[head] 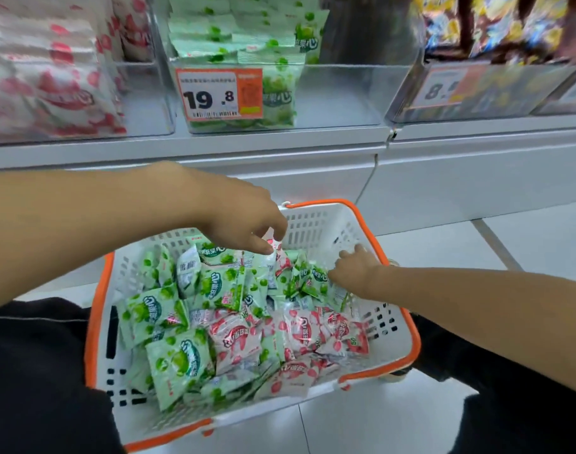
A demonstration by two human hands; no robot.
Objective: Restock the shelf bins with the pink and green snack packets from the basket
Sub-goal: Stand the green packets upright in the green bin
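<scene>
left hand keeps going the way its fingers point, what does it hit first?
Most likely the pink packet right under the fingertips of the left hand, at the far end of the basket. They look almost touching already, though depth is unclear from one view.

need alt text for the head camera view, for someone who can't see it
A person's left hand and right hand reach into a white, orange-rimmed basket of green packets and pink packets on the floor. Above, clear shelf bins hold matching pink stock and green stock, behind a 19.8 price tag.
</scene>
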